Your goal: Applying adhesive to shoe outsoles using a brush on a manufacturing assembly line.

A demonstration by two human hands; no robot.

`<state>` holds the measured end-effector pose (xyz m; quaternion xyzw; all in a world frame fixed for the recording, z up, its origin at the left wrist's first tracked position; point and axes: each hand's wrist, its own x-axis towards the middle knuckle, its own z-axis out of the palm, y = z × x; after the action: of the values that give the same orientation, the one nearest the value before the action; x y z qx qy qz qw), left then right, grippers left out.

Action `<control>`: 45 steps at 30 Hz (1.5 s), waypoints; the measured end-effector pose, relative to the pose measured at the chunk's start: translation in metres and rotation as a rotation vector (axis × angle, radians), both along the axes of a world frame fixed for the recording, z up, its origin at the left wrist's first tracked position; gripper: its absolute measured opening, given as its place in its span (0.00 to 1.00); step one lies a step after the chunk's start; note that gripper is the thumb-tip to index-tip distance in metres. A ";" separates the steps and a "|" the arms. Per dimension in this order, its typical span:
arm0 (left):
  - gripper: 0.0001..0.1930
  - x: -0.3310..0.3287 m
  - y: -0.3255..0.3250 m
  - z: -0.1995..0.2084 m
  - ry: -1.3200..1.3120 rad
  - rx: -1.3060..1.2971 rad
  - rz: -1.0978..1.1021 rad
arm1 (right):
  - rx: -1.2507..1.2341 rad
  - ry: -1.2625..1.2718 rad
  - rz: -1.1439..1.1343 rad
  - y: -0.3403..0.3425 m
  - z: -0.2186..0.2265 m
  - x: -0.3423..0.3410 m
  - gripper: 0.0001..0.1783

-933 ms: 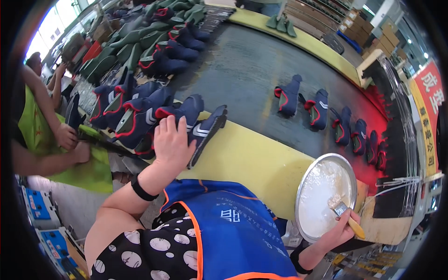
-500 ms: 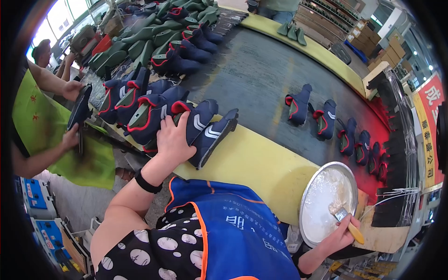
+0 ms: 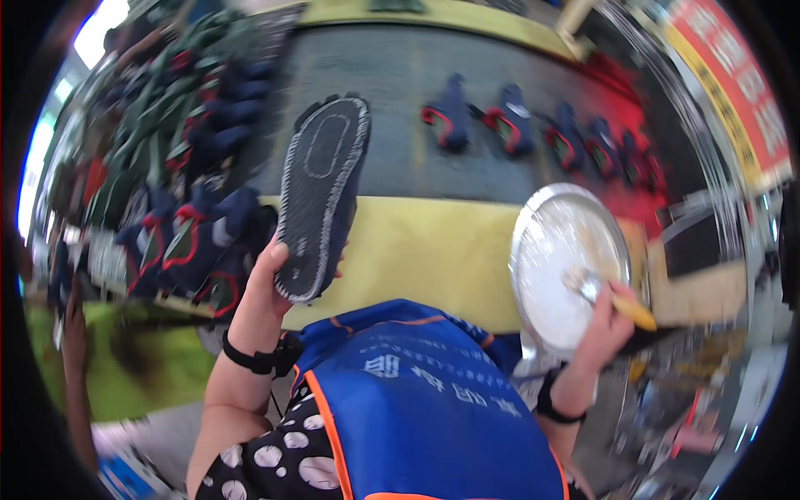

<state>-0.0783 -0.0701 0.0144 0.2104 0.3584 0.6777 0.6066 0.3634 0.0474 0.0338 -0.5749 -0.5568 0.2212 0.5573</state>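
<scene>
While your left fingers (image 3: 272,255) clasp the shoe (image 3: 321,196), pointing lengthwise away, your right fingers (image 3: 603,307) pinch the brush (image 3: 635,312) well apart.

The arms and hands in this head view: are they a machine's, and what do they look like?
No, they are a person's. The left hand and right hand wear no gloves. The left wristband and right wristband are black; both forearms are otherwise uncovered. A black top with white spots shows beside the left arm.
</scene>
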 end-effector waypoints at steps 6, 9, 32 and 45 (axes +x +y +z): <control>0.40 0.079 0.050 -0.005 0.275 -0.150 -0.318 | -0.073 -0.342 -0.055 0.018 -0.032 0.015 0.08; 0.38 0.103 0.059 0.004 0.254 -0.192 -0.539 | -0.138 -0.443 -0.105 0.021 -0.033 0.022 0.09; 0.41 0.150 0.114 0.050 0.455 -0.289 -0.936 | 0.503 -0.642 0.433 -0.010 0.050 -0.008 0.13; 0.40 0.139 0.107 0.045 0.241 -0.277 -0.934 | 0.387 -0.397 0.315 0.011 0.036 0.010 0.13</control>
<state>0.0610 0.0373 0.0598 0.3428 0.3802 0.2508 0.8216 0.3735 0.0586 0.0702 -0.3970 -0.7686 0.0781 0.4955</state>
